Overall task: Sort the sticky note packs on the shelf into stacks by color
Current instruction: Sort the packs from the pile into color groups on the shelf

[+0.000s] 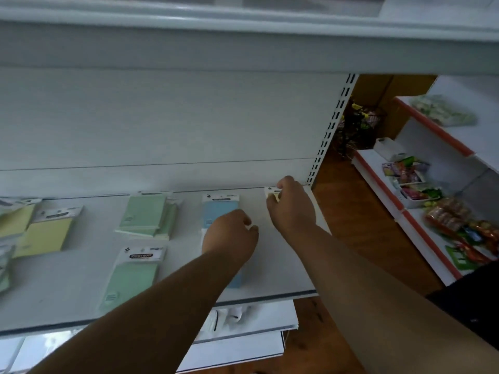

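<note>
Sticky note packs lie on a white shelf [283,265]. At the far right back, my right hand [291,209] grips a pale yellow pack [272,193] that it mostly hides. My left hand [229,236] hovers with loosely curled fingers over the blue packs: one blue pack [220,209] shows behind it, another [237,279] peeks out under my wrist. A stack of green packs [145,214] sits at mid-back and a single green pack [132,276] lies in front of it. Yellow packs [46,233] lie at the left.
More packs in clear wrappers crowd the far left edge [5,255]. Another shelf board overhangs above [243,36]. Lower shelves [243,319] stick out below. To the right stands a second rack with snack bags [413,179] over a wooden floor.
</note>
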